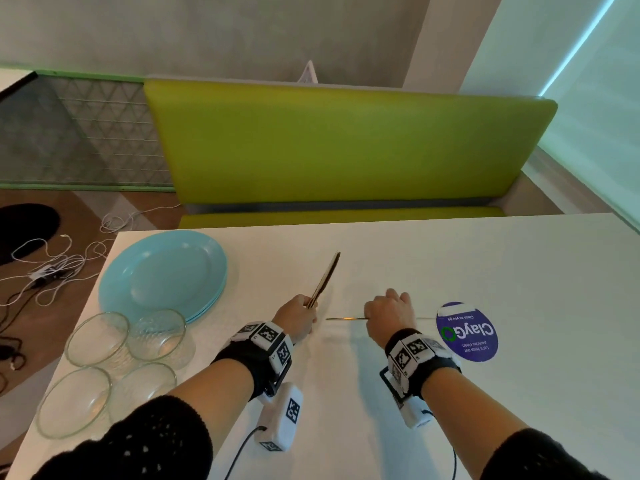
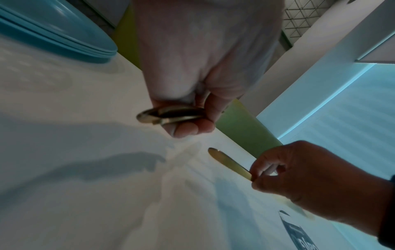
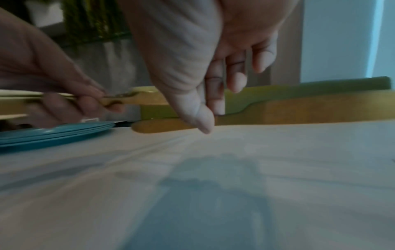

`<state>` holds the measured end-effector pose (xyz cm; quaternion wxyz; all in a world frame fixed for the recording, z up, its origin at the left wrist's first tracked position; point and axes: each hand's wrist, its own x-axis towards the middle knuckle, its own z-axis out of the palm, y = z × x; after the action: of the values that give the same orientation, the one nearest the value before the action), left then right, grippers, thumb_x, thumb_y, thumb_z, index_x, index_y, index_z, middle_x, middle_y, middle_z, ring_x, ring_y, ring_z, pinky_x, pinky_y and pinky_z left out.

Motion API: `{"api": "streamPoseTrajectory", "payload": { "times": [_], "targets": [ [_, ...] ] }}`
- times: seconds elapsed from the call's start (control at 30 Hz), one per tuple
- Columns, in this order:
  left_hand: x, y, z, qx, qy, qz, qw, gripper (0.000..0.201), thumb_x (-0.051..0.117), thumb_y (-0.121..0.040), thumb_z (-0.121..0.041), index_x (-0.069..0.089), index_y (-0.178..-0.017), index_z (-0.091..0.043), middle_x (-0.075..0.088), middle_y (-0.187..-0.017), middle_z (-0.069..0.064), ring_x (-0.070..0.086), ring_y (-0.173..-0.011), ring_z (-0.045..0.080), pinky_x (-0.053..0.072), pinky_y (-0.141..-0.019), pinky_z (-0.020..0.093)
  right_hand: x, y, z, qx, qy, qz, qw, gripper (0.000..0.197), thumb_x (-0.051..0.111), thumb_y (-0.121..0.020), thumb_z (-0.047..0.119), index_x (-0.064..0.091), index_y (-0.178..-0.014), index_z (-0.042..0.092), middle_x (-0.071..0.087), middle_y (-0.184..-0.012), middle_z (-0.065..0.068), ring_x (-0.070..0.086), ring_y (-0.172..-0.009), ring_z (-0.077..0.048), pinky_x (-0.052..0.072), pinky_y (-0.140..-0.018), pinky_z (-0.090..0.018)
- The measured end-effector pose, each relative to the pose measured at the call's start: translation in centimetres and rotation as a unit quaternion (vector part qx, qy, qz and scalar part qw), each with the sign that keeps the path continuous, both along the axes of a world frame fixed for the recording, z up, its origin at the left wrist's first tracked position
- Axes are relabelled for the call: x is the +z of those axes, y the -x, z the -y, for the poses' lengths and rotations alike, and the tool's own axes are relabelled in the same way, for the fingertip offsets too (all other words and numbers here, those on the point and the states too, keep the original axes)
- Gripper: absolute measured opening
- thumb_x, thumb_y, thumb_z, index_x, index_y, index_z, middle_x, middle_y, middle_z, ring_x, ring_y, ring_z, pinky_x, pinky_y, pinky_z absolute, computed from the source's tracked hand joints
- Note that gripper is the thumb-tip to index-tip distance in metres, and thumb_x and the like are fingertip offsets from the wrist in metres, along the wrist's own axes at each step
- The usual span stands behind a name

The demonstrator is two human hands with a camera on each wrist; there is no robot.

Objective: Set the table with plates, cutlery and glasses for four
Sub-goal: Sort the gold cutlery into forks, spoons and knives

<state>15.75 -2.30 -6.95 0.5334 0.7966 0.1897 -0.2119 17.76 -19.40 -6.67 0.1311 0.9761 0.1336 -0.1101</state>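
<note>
My left hand [image 1: 298, 315] grips a bundle of gold cutlery [image 1: 325, 278] by the handles, and the bundle points up and away over the white table [image 1: 450, 258]. The handle ends [image 2: 169, 115] show below its curled fingers. My right hand [image 1: 389, 315] pinches a single gold knife [image 1: 346, 319] between thumb [image 3: 198, 116] and fingers, level and just above the table. A stack of light blue plates [image 1: 162, 275] lies at the table's far left. Several clear glass bowls [image 1: 104, 341] stand near the left front.
A round purple sticker [image 1: 467, 332] lies on the table to the right of my right hand. A green bench [image 1: 346, 147] runs behind the table's far edge. White cables [image 1: 52, 265] lie on the floor at the left.
</note>
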Motion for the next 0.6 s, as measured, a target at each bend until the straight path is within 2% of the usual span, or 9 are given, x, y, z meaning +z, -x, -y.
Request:
{"api": "streamPoseTrajectory", "payload": {
  "times": [0.07,0.1,0.17,0.2,0.23,0.3,0.4,0.5,0.6],
  "targets": [
    [0.4,0.4,-0.2,0.015,0.011,0.014,1.0,0.02,0.036,-0.097,-0.012,0.051,-0.111,-0.012,0.052,-0.073,-0.002,0.048,-0.057,0.012,0.038,-0.052,0.02,1.0,1.3,-0.8,0.06,0.003,0.016,0.998,0.028,0.045,-0.092,0.016,0.064,-0.112,0.019,0.063,-0.112,0.0,0.046,-0.115,-0.023,0.033,-0.094,-0.035],
    [0.6,0.7,-0.3,0.021,0.021,0.018,0.999,0.017,0.036,-0.097,-0.011,0.05,-0.108,-0.012,0.052,-0.073,-0.001,0.048,-0.057,0.012,0.039,-0.052,0.02,1.6,2.1,-1.3,0.095,-0.002,0.039,0.995,0.022,0.054,-0.088,0.019,0.069,-0.104,0.02,0.066,-0.102,0.001,0.051,-0.107,-0.023,0.038,-0.088,-0.035],
    [1.2,1.6,-0.4,0.019,0.047,0.022,0.998,0.014,0.036,-0.098,-0.01,0.048,-0.104,-0.013,0.052,-0.074,0.001,0.05,-0.058,0.013,0.041,-0.053,0.02,2.9,3.9,-2.4,0.136,-0.001,0.073,0.988,0.011,0.082,-0.056,0.026,0.074,-0.063,0.026,0.065,-0.064,0.006,0.059,-0.074,-0.018,0.045,-0.064,-0.03],
    [1.5,2.2,-0.4,0.011,0.059,0.024,0.998,0.014,0.035,-0.097,-0.009,0.047,-0.105,-0.012,0.053,-0.075,0.002,0.051,-0.058,0.013,0.042,-0.054,0.02,3.0,4.5,-2.7,0.152,0.003,0.079,0.985,0.021,0.087,-0.039,0.026,0.068,-0.047,0.026,0.058,-0.05,0.009,0.057,-0.06,-0.016,0.044,-0.054,-0.026],
    [1.6,3.0,-0.5,-0.001,0.072,0.025,0.997,0.015,0.035,-0.097,-0.008,0.047,-0.106,-0.011,0.053,-0.075,0.002,0.052,-0.058,0.014,0.043,-0.054,0.021,3.0,5.2,-3.1,0.158,-0.001,0.084,0.984,0.026,0.088,-0.032,0.026,0.064,-0.04,0.026,0.053,-0.045,0.01,0.054,-0.054,-0.015,0.042,-0.05,-0.023],
    [1.9,4.8,-0.9,-0.029,0.096,0.023,0.995,0.017,0.035,-0.098,-0.008,0.048,-0.108,-0.01,0.053,-0.074,0.003,0.053,-0.059,0.015,0.045,-0.056,0.021,3.5,7.1,-4.2,0.185,0.002,0.104,0.977,0.027,0.088,-0.032,0.027,0.062,-0.038,0.027,0.052,-0.045,0.01,0.054,-0.053,-0.014,0.041,-0.049,-0.021],
    [2.3,8.0,-2.1,-0.078,0.127,0.01,0.989,0.014,0.037,-0.097,-0.008,0.05,-0.098,-0.008,0.054,-0.075,0.005,0.054,-0.061,0.015,0.046,-0.058,0.023,5.1,10.8,-6.8,0.223,0.005,0.131,0.966,0.026,0.087,-0.033,0.027,0.063,-0.04,0.028,0.053,-0.047,0.012,0.055,-0.055,-0.012,0.043,-0.051,-0.02],
    [3.3,11.8,-3.9,-0.119,0.157,-0.007,0.98,0.022,0.035,-0.095,-0.003,0.051,-0.082,-0.009,0.055,-0.076,0.006,0.056,-0.062,0.015,0.047,-0.058,0.023,6.0,14.8,-9.4,0.216,-0.002,0.132,0.967,0.024,0.086,-0.033,0.026,0.063,-0.041,0.026,0.054,-0.048,0.012,0.056,-0.057,-0.012,0.046,-0.051,-0.022],
    [4.0,15.4,-5.8,-0.128,0.193,-0.017,0.973,0.024,0.032,-0.092,0.001,0.051,-0.08,-0.008,0.054,-0.075,0.007,0.056,-0.061,0.016,0.046,-0.056,0.023,6.2,18.2,-11.5,0.197,0.004,0.133,0.971,0.024,0.086,-0.034,0.027,0.063,-0.041,0.025,0.055,-0.049,0.012,0.057,-0.057,-0.011,0.046,-0.052,-0.022]
  ]
}}
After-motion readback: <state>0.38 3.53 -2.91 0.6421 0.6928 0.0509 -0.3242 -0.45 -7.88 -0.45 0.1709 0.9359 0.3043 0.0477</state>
